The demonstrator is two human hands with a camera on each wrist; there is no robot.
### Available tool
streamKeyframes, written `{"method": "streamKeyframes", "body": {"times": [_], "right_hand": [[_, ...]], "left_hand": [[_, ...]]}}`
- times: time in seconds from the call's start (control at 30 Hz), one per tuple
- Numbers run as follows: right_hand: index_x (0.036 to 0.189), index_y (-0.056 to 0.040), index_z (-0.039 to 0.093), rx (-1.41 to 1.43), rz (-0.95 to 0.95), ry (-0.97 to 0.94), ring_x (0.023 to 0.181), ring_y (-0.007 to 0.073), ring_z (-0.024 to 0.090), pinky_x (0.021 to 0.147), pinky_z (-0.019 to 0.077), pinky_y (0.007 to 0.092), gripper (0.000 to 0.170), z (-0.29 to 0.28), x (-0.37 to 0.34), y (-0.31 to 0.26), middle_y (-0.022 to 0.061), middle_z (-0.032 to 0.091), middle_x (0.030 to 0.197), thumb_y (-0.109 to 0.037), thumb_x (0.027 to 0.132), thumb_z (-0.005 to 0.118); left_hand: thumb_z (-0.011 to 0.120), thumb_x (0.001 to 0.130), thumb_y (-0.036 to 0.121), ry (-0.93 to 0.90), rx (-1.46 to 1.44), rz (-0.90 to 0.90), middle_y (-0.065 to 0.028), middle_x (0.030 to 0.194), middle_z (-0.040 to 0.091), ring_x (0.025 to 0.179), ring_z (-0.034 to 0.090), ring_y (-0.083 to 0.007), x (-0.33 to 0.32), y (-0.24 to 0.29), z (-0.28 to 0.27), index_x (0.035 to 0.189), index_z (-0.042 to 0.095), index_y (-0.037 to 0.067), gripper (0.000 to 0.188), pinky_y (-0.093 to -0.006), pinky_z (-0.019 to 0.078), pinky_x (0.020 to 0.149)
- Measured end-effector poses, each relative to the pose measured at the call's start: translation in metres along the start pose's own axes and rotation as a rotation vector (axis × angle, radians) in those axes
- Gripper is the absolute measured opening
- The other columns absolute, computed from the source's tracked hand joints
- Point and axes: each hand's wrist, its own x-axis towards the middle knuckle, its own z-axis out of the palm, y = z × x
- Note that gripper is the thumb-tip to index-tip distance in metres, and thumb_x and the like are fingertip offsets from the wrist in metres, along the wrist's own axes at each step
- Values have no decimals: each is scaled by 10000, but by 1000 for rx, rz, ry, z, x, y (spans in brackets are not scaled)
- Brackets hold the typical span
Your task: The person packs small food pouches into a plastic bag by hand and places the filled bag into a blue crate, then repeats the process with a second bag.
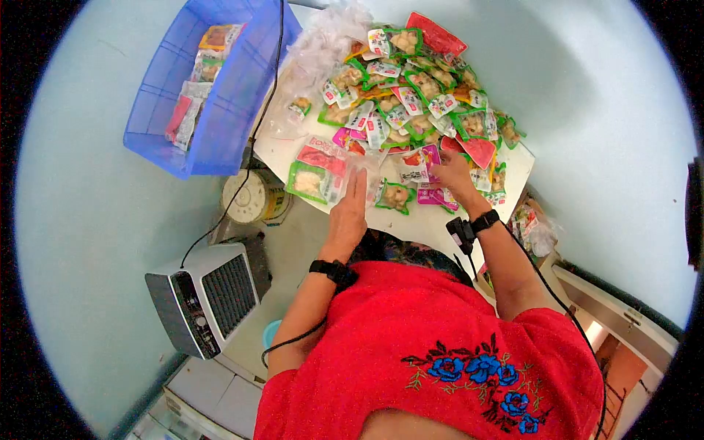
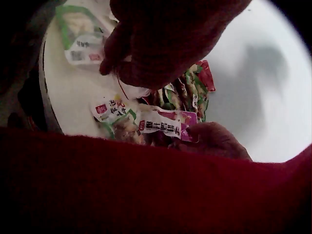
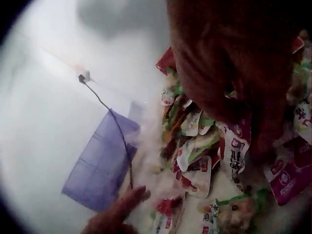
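Observation:
In the head view my left hand [image 1: 349,214] grips a clear plastic bag [image 1: 372,167] at the near edge of the table. A red-and-white packet [image 1: 323,157] and a green-edged packet [image 1: 308,182] show at the bag's left side. My right hand [image 1: 456,178] pinches a purple-and-white food packet [image 1: 419,163] by its purple end. That packet's printed white part faces up in the left wrist view [image 2: 158,124]. Below it lie another purple packet [image 1: 434,196] and a green-edged packet [image 1: 394,196].
A large heap of sealed packets [image 1: 418,88] covers the back of the white table [image 1: 517,172]. Crumpled clear plastic [image 1: 315,55] lies left of it. Further left stands a blue crate [image 1: 158,110] with several packets inside. A black cable [image 1: 253,139] hangs across the crate.

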Motion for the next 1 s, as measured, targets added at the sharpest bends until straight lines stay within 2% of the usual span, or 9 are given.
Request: {"method": "streamKeyframes", "body": {"times": [0.07,0.17,0.27,0.47,0.57,0.7,0.73,0.87,1.0], "right_hand": [[789,15,647,-149,-59,-55,539,170,588,492,445,344,242,-4,10,12,97,627,659,-218,747,697],[728,-10,665,-300,75,-101,527,159,542,516,424,364,290,-4,21,27,86,624,638,-296,761,697],[726,-8,675,-431,-78,-115,555,134,551,510,421,343,268,-9,22,23,61,635,644,-267,793,699],[866,2,697,295,220,-258,604,127,588,563,468,274,130,-18,-37,-54,18,658,741,-118,860,647],[915,5,689,395,272,-336,660,122,606,626,508,274,120,-5,-49,-52,35,663,822,-91,866,634],[1031,30,641,466,360,-433,787,160,643,717,546,295,167,12,-38,0,75,670,939,-30,881,599],[1108,52,596,598,374,-448,874,198,656,805,549,312,225,21,-51,-30,107,665,1027,-9,892,580],[1203,47,544,755,474,-519,1044,225,626,932,519,356,288,45,-49,-31,142,617,1181,-19,923,536],[1249,29,506,763,459,-553,1053,221,618,940,513,363,309,61,-42,-25,133,602,1204,-33,946,498]], "left_hand": [[581,633,-144,-1,1,-1,-179,1491,282,878,617,-401,1,-2,4,1437,243,50,893,-444,526,659],[573,643,-141,0,-3,21,-183,1494,274,869,620,-392,2,-3,5,1436,232,46,883,-446,522,653],[557,653,-142,-78,-25,-27,-186,1501,257,859,622,-382,4,4,-7,1437,230,52,871,-449,519,645],[531,649,-155,-78,-54,-67,-200,1518,199,836,620,-391,5,7,-12,1452,218,74,892,-455,516,641],[531,643,-155,-70,-35,-76,-206,1518,193,821,623,-390,6,10,-13,1453,218,74,898,-457,517,643],[534,645,-144,-5,-41,-25,-202,1515,210,804,627,-386,6,10,-13,1449,225,60,885,-458,517,639],[535,646,-140,-10,-32,-20,-200,1515,214,797,629,-382,6,9,-13,1447,231,56,879,-457,517,635],[538,658,-119,43,4,13,-194,1513,225,765,635,-361,4,2,-5,1435,259,40,841,-444,520,620],[536,669,-106,59,44,-28,-185,1512,238,747,639,-343,2,-7,-8,1423,286,37,807,-430,525,612]]}}
